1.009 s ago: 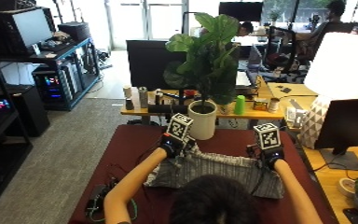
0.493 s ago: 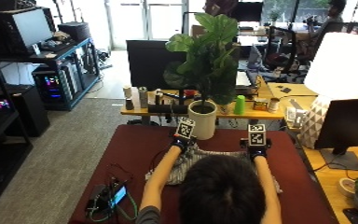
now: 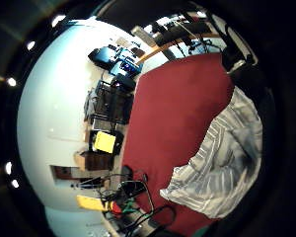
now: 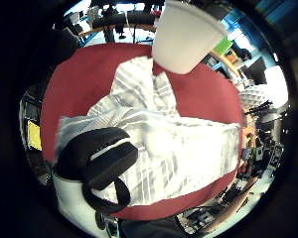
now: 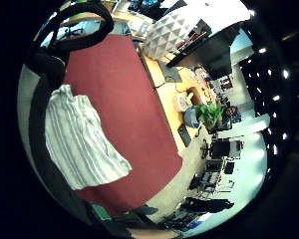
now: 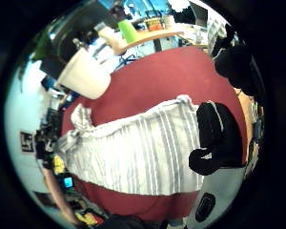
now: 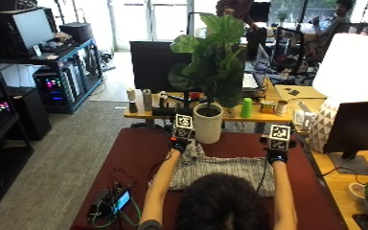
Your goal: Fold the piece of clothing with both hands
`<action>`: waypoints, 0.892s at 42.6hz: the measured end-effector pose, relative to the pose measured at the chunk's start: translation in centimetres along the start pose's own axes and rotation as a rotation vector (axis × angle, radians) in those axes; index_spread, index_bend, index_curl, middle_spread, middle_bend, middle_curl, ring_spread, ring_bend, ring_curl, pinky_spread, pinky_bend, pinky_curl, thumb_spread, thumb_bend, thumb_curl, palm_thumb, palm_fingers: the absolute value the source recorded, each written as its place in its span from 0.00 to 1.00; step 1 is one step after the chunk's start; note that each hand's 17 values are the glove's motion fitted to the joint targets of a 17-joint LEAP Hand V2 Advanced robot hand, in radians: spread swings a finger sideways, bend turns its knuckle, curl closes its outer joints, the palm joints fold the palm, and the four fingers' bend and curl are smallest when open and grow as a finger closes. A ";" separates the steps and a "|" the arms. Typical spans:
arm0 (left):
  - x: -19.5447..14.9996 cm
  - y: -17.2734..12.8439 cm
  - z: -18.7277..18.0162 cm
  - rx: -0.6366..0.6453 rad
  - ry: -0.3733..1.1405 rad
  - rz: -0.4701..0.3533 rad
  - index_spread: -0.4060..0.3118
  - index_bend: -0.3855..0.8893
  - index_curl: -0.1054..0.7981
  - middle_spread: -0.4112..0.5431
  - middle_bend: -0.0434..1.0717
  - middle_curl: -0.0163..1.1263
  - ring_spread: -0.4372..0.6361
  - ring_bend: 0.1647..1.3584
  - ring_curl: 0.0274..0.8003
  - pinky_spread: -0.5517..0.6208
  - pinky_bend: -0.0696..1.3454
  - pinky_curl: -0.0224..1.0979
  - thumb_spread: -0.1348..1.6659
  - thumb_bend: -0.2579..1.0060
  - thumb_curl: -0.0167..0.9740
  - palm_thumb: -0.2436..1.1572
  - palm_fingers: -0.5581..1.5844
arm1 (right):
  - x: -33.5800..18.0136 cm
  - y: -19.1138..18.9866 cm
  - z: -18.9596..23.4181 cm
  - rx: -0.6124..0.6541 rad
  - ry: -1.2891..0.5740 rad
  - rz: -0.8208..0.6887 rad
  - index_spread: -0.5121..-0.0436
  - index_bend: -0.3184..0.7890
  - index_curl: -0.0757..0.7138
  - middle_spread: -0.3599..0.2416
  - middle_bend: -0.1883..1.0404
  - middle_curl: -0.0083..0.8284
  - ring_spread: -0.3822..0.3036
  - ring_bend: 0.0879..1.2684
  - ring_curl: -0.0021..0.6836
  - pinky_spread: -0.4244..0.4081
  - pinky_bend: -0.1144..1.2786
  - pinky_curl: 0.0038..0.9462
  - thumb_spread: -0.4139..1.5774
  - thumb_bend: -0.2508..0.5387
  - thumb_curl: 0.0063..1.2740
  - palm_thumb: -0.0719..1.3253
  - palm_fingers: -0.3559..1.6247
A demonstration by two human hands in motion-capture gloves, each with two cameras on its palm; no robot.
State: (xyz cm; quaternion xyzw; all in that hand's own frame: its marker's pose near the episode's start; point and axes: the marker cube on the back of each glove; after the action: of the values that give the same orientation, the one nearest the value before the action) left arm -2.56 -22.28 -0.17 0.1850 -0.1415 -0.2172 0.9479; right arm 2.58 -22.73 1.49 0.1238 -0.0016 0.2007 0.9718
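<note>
Garment (image 7: 225,171) on the table (image 7: 139,153) before the person, left hand (image 7: 179,144) at its far left corner, right hand (image 7: 276,156) at far right, potted plant (image 7: 208,125) behind

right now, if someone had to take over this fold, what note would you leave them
Left hand grips the far left corner of the striped garment; right hand grips its far right corner. The garment lies spread on the red table, its far edge near the white plant pot. Done: both far corners taken up. Left: the fold itself; no finished fold shows, and the near edge is hidden behind the person's head.
</note>
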 end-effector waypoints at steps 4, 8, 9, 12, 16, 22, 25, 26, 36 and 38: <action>-1.0 1.2 -1.8 0.005 -0.020 -0.015 0.30 0.39 0.60 0.22 0.17 0.35 0.16 0.28 0.51 0.31 0.29 0.40 0.68 0.17 0.27 0.28 0.63 | 1.2 0.4 -1.2 0.018 -0.016 -0.005 0.50 0.36 0.50 0.29 0.38 0.61 0.24 0.38 0.66 0.28 0.36 0.42 0.80 0.30 0.39 0.73 0.71; 0.0 4.0 -3.3 -0.056 0.073 0.060 0.31 0.41 0.59 0.23 0.16 0.34 0.18 0.27 0.51 0.32 0.29 0.40 0.66 0.17 0.26 0.26 0.61 | 2.5 1.3 -2.4 0.029 -0.029 -0.019 0.50 0.36 0.48 0.29 0.37 0.61 0.24 0.37 0.65 0.29 0.36 0.41 0.81 0.29 0.38 0.72 0.71; 0.2 4.7 -3.5 -0.063 0.095 0.082 0.31 0.42 0.59 0.24 0.16 0.34 0.18 0.27 0.51 0.33 0.29 0.40 0.66 0.17 0.26 0.25 0.60 | 2.7 1.7 -2.6 0.025 -0.038 -0.021 0.50 0.36 0.47 0.29 0.37 0.61 0.24 0.37 0.65 0.29 0.35 0.41 0.81 0.29 0.38 0.71 0.71; 0.7 6.0 -3.2 -0.059 0.112 0.123 0.32 0.43 0.59 0.25 0.16 0.33 0.19 0.26 0.51 0.35 0.28 0.40 0.65 0.18 0.26 0.24 0.59 | 3.1 2.6 -2.6 -0.006 -0.059 -0.022 0.51 0.36 0.46 0.29 0.37 0.61 0.24 0.37 0.65 0.29 0.35 0.41 0.82 0.29 0.37 0.70 0.71; 1.6 7.2 -1.8 -0.061 0.123 0.139 0.32 0.44 0.59 0.28 0.14 0.32 0.23 0.26 0.50 0.38 0.27 0.39 0.65 0.18 0.25 0.23 0.57 | 3.5 3.7 -1.3 -0.091 -0.057 -0.013 0.50 0.36 0.44 0.29 0.36 0.60 0.25 0.37 0.65 0.30 0.35 0.41 0.82 0.29 0.36 0.68 0.71; 2.4 10.4 1.8 -0.284 0.086 0.130 0.33 0.45 0.60 0.33 0.13 0.29 0.26 0.25 0.49 0.42 0.26 0.39 0.66 0.19 0.25 0.22 0.55 | 3.1 6.1 2.0 -0.245 -0.071 0.043 0.49 0.32 0.40 0.34 0.34 0.59 0.28 0.35 0.65 0.38 0.37 0.42 0.83 0.25 0.32 0.58 0.63; 1.6 10.7 3.9 -0.333 -0.005 0.041 0.35 0.45 0.61 0.35 0.13 0.29 0.30 0.25 0.49 0.45 0.26 0.39 0.66 0.19 0.25 0.22 0.52 | 2.7 8.3 2.1 -0.290 -0.085 0.081 0.49 0.33 0.38 0.35 0.34 0.59 0.30 0.35 0.65 0.42 0.38 0.43 0.83 0.26 0.30 0.55 0.60; 1.6 10.9 4.5 -0.354 -0.008 0.033 0.35 0.45 0.61 0.37 0.13 0.28 0.31 0.25 0.49 0.47 0.25 0.38 0.67 0.19 0.25 0.22 0.51 | 2.6 8.6 2.6 -0.314 -0.085 0.094 0.49 0.32 0.37 0.36 0.34 0.59 0.31 0.34 0.64 0.44 0.39 0.42 0.83 0.25 0.29 0.53 0.60; 3.1 12.5 9.6 -0.562 0.111 0.115 0.43 0.38 0.55 0.47 0.15 0.25 0.45 0.29 0.49 0.61 0.29 0.39 0.68 0.18 0.23 0.17 0.38 | 1.8 14.0 3.8 -0.519 -0.046 0.191 0.51 0.31 0.30 0.49 0.29 0.54 0.49 0.30 0.61 0.64 0.50 0.45 0.81 0.23 0.23 0.37 0.45; 3.1 13.0 10.4 -0.624 0.094 0.113 0.45 0.39 0.54 0.49 0.15 0.25 0.48 0.30 0.49 0.64 0.30 0.39 0.68 0.18 0.23 0.16 0.36 | 1.8 14.0 4.5 -0.493 -0.035 0.222 0.52 0.32 0.29 0.51 0.30 0.54 0.52 0.30 0.60 0.67 0.52 0.45 0.80 0.24 0.23 0.35 0.44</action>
State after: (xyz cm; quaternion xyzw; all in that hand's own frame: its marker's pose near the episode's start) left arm 1.16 -15.78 15.03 -0.1130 -0.0342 -0.1882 0.9750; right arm -1.07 -10.66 9.28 -0.1143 -0.0808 0.2973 0.9445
